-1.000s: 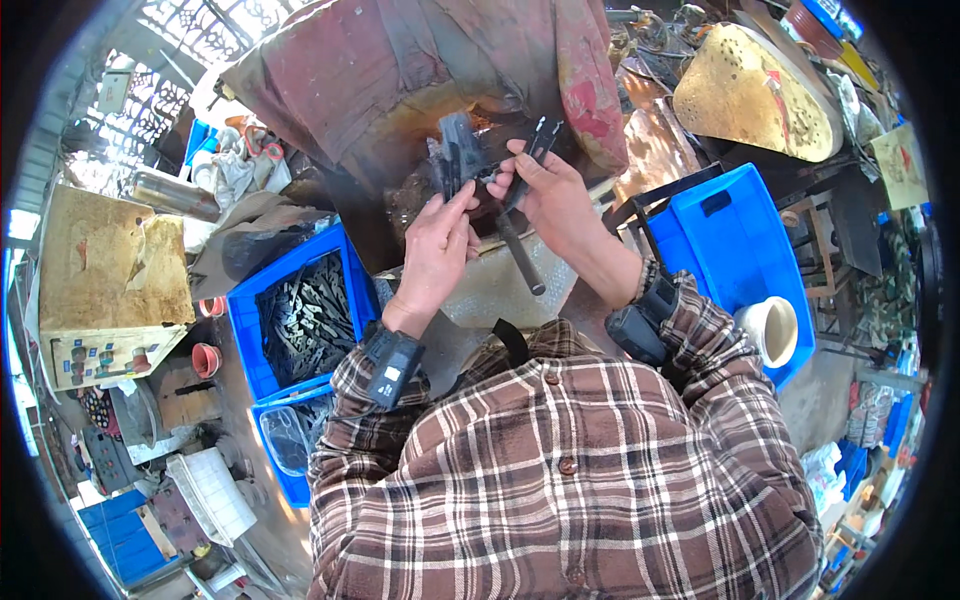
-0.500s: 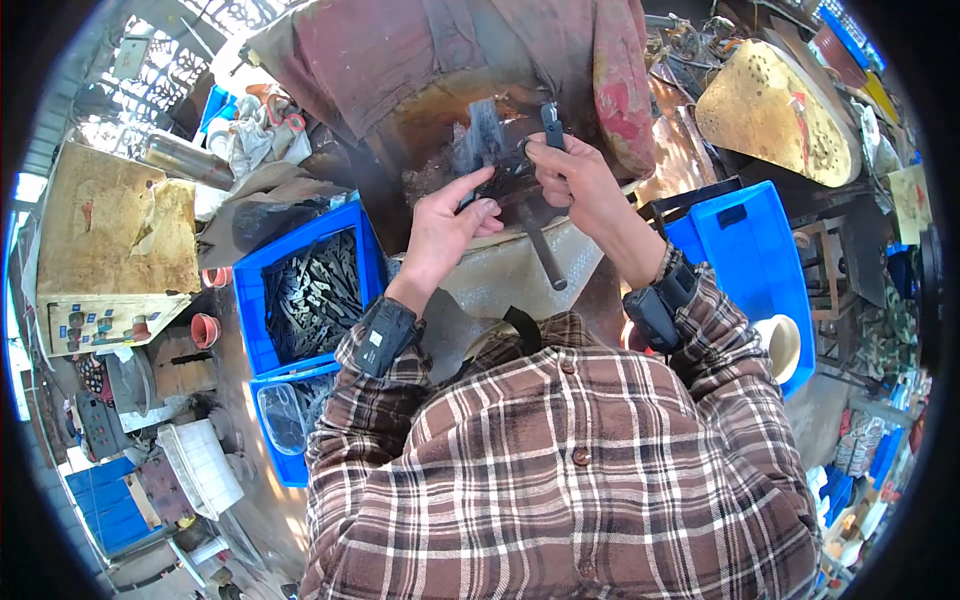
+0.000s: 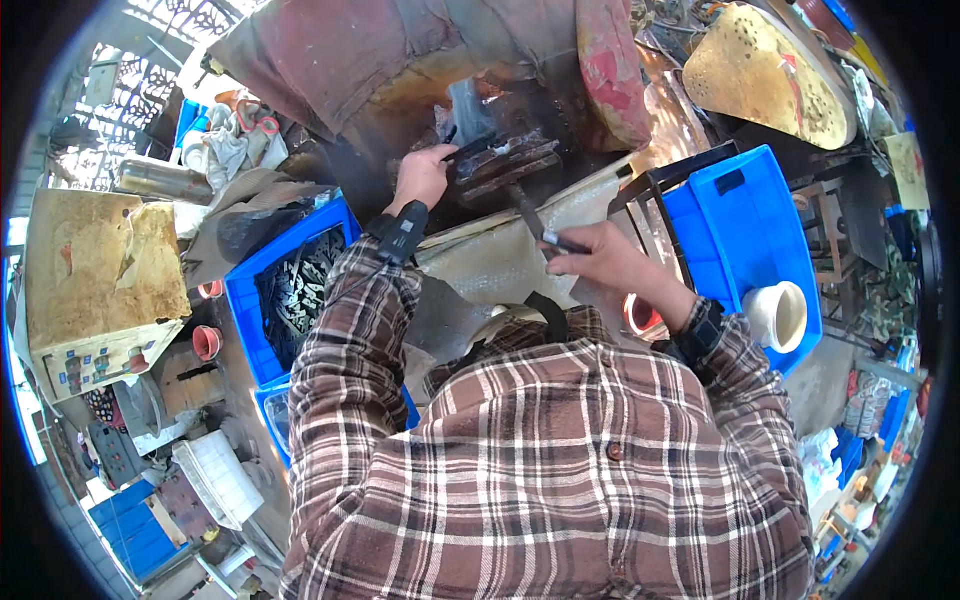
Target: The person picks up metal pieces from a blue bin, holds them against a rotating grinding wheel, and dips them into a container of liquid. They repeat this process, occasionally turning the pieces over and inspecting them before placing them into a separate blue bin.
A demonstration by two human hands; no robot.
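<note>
My left hand [image 3: 420, 178] is closed at the left side of a dark metal fixture [image 3: 510, 168]. From its fingers a thin dark metal strip [image 3: 468, 151] sticks out toward the fixture's top; its far end is hard to make out. A grey upright block [image 3: 468, 108] stands just behind. My right hand [image 3: 610, 258] is lower and to the right, its thumb and fingers pinching a small dark flat metal piece [image 3: 568, 244]. That piece lies right by the end of a dark bar handle [image 3: 528, 210] slanting down from the fixture. Whether they touch, I cannot tell.
A blue bin [image 3: 240, 310] of dark metal strips stands at my left. On the right are another blue bin [image 3: 745, 205] and a cream pot [image 3: 777, 316]. A stained cloth cover [image 3: 330, 70] hangs beyond the fixture. A worn yellowish box [image 3: 85, 265] stands far left.
My right hand has dropped from above the fixture toward me, down beside the bar handle, with the flat piece. My left hand has moved slightly up and left. The view has shifted a little.
</note>
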